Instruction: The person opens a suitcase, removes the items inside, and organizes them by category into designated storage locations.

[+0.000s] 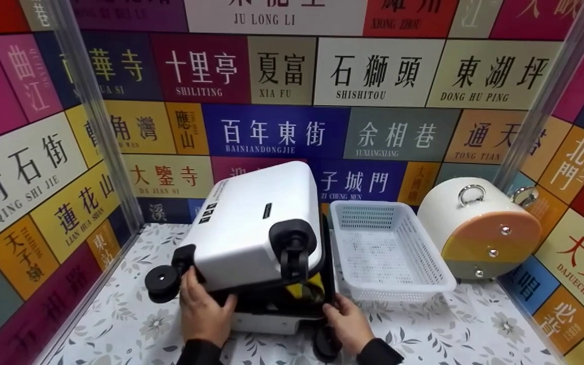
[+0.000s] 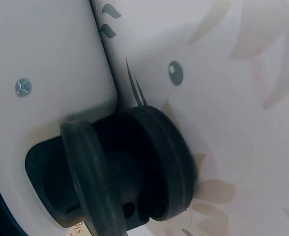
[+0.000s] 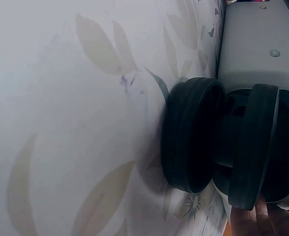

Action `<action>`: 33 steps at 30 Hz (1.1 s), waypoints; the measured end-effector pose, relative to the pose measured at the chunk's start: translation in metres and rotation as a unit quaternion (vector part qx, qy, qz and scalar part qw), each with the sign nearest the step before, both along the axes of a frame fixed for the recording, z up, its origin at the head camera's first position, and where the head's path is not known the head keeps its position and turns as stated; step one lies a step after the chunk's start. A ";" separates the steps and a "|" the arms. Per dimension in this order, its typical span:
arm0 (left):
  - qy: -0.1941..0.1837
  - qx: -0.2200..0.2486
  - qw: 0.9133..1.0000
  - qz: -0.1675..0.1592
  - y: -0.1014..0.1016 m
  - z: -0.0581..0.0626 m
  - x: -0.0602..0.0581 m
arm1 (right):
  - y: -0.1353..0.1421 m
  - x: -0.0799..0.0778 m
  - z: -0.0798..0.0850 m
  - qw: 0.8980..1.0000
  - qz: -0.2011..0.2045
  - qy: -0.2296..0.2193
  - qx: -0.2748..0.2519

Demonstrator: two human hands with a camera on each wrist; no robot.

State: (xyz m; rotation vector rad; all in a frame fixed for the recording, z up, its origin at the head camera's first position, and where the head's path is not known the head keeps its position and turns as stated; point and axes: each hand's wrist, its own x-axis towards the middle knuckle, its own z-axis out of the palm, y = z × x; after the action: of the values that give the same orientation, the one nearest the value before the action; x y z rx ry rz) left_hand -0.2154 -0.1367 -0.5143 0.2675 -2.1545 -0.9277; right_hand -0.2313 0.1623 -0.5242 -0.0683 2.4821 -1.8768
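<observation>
A small white hard-shell suitcase (image 1: 246, 218) lies in front of me in the head view, its lid raised part way and tilted. Black wheels (image 1: 162, 281) stick out at its corners. My left hand (image 1: 203, 314) grips the lid's near left corner, beside a wheel. At the near right corner, my right hand (image 1: 348, 324) holds the rim of the lower shell (image 1: 266, 323). Something yellow and black (image 1: 304, 291) shows in the gap; the rest of the inside is hidden. A twin wheel (image 2: 169, 167) fills the left wrist view, and right-hand fingertips (image 3: 245, 221) show below another wheel (image 3: 188, 137).
Right of the suitcase stands a white plastic basket (image 1: 393, 294) with perforated sides. Farther right is a cream rounded case (image 1: 444, 218) with a striped front and metal rings. A leaf-patterned cloth (image 1: 155, 324) covers the table. Sign-printed panels (image 1: 277, 132) enclose the back and sides.
</observation>
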 end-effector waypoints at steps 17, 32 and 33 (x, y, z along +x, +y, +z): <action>0.002 0.040 0.999 0.002 -0.005 0.006 0.001 | 0.000 -0.001 -0.001 1.000 0.007 0.010 -0.009; 0.007 0.062 0.998 0.004 -0.009 0.008 0.000 | 0.001 0.000 -0.001 1.000 0.017 0.018 -0.007; 0.007 0.063 0.998 0.004 -0.010 0.008 -0.001 | 0.001 0.000 -0.001 1.000 0.017 0.019 -0.006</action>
State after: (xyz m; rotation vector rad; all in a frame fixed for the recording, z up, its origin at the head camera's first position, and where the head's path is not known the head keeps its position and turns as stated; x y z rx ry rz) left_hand -0.2160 -0.1462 -0.5066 0.3307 -2.0832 -1.0589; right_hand -0.2311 0.1638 -0.5249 -0.1469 2.4775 -1.8955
